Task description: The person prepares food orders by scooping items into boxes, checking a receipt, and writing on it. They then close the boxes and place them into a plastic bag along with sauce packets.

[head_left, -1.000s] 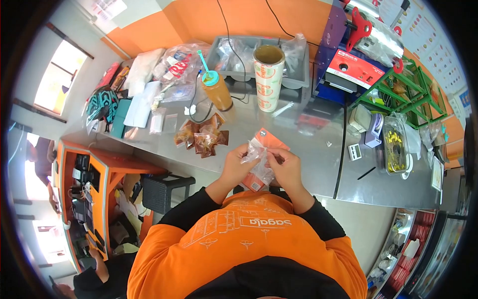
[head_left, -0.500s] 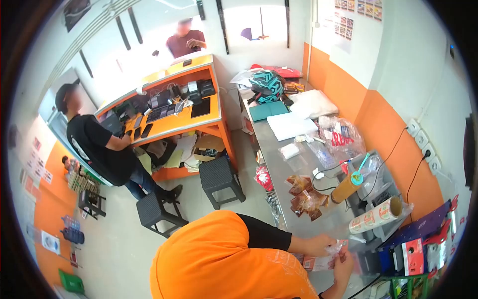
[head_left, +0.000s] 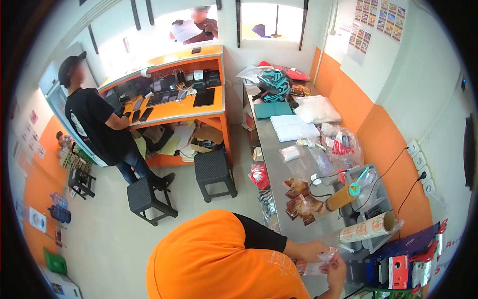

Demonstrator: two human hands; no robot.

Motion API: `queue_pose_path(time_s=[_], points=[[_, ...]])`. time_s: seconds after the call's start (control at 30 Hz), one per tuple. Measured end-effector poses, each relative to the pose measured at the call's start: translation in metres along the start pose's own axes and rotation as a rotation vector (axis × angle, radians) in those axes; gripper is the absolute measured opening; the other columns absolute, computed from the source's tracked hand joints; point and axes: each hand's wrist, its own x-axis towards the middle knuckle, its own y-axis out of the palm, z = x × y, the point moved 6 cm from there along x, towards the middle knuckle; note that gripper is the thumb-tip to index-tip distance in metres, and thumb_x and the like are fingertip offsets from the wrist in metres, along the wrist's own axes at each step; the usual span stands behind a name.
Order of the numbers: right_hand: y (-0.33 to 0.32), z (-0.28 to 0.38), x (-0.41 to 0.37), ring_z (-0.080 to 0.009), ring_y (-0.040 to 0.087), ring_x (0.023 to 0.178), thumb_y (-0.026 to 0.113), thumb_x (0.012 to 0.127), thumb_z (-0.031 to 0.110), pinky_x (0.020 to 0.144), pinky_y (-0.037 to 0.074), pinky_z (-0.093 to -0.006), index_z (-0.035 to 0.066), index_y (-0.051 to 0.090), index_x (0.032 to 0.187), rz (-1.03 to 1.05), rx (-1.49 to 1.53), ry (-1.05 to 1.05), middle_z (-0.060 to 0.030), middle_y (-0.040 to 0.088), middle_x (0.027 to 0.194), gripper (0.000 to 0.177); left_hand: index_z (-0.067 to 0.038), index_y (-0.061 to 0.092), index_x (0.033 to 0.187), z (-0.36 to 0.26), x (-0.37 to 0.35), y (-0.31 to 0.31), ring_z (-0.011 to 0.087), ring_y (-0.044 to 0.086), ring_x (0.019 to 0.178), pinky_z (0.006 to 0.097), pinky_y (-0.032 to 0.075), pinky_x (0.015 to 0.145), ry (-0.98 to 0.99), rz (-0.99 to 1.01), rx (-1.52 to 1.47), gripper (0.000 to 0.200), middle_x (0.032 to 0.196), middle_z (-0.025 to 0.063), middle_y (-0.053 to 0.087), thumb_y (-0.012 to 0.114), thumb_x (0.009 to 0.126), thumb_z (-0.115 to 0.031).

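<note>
My left hand (head_left: 314, 250), below a black sleeve, is closed on a crumpled clear plastic bag (head_left: 328, 255). Close against it, my right hand (head_left: 335, 272) pinches the same plastic with bent fingers. Both hands are over the near end of the metal table. Partly under them is a flat packet with pink-red print (head_left: 309, 268), its far part hidden by my hands. Beyond my hands lie bags of brown sauce (head_left: 301, 200) and a large plastic-film roll with red print (head_left: 367, 230).
A brown tumbler with a turquoise lid (head_left: 342, 197) stands by a grey tray (head_left: 383, 207). Papers (head_left: 294, 128) and a helmet (head_left: 273, 85) lie farther along the table. Black stools (head_left: 215, 172) stand on the floor. A person in black (head_left: 94, 119) is at the orange counter (head_left: 224, 109).
The view has shifted slightly. My hands stay together at the plastic. The person beyond the window now holds up a white sheet.
</note>
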Motion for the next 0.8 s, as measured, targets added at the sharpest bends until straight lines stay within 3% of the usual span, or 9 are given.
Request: queue_pose_path(time_s=[0.17, 0.37, 0.47, 0.57, 0.67, 0.8], points=[[-0.001, 0.003, -0.005, -0.0147, 0.066, 0.060, 0.057, 0.086, -0.012, 0.052, 0.053, -0.0259, -0.001, 0.055, 0.091, -0.120, -0.230, -0.118, -0.0093, 0.064, 0.073, 0.012, 0.002, 0.057, 0.095, 0.001, 0.000, 0.002, 0.0435, 0.060, 0.084, 0.0442, 0.047, 0.073, 0.013, -0.006, -0.068, 0.025, 0.087, 0.0240, 0.062, 0.069, 0.074, -0.008], [0.005, 0.021, -0.016, -0.0153, 0.059, 0.052, 0.057, 0.082, -0.012, 0.049, 0.045, -0.0304, -0.002, 0.054, 0.081, -0.196, -0.371, -0.201, -0.0105, 0.059, 0.065, 0.010, 0.002, 0.057, 0.094, -0.007, -0.002, -0.002, 0.0430, 0.061, 0.084, 0.0435, 0.048, 0.074, 0.009, -0.007, -0.067, 0.025, 0.087, 0.0241, 0.062, 0.069, 0.074, -0.006], [0.010, 0.031, -0.023, -0.0219, 0.061, 0.062, 0.056, 0.080, -0.013, 0.055, 0.047, -0.0332, -0.003, 0.055, 0.084, -0.234, -0.536, -0.221, -0.0131, 0.058, 0.072, 0.012, 0.002, 0.057, 0.095, -0.008, -0.002, -0.003, 0.0430, 0.061, 0.084, 0.0433, 0.048, 0.074, -0.002, -0.004, -0.092, 0.026, 0.087, 0.0244, 0.062, 0.069, 0.074, -0.006], [0.016, 0.032, -0.025, -0.0320, 0.060, 0.077, 0.056, 0.077, -0.012, 0.066, 0.048, -0.0398, -0.002, 0.056, 0.091, -0.307, -0.777, -0.453, -0.0172, 0.058, 0.082, 0.017, 0.002, 0.056, 0.096, 0.002, -0.001, 0.003, 0.0431, 0.060, 0.084, 0.0431, 0.048, 0.074, 0.007, -0.012, -0.085, 0.027, 0.088, 0.0244, 0.061, 0.069, 0.074, -0.006], [0.023, 0.030, -0.025, -0.0387, 0.057, 0.089, 0.057, 0.078, -0.006, 0.076, 0.047, -0.0453, -0.002, 0.056, 0.098, -0.305, -0.699, -0.383, -0.0197, 0.057, 0.090, 0.021, 0.002, 0.056, 0.097, -0.003, -0.003, 0.000, 0.0432, 0.060, 0.085, 0.0432, 0.048, 0.075, 0.000, -0.010, -0.092, 0.027, 0.089, 0.0246, 0.061, 0.069, 0.075, -0.007], [0.024, 0.037, -0.035, -0.0402, 0.057, 0.089, 0.056, 0.080, 0.000, 0.076, 0.046, -0.0487, -0.002, 0.055, 0.097, -0.449, -0.927, -0.456, -0.0192, 0.056, 0.091, 0.017, 0.001, 0.056, 0.096, 0.003, -0.002, 0.003, 0.0431, 0.060, 0.085, 0.0431, 0.048, 0.076, 0.019, -0.042, -0.056, 0.025, 0.090, 0.0243, 0.062, 0.069, 0.077, -0.008]])
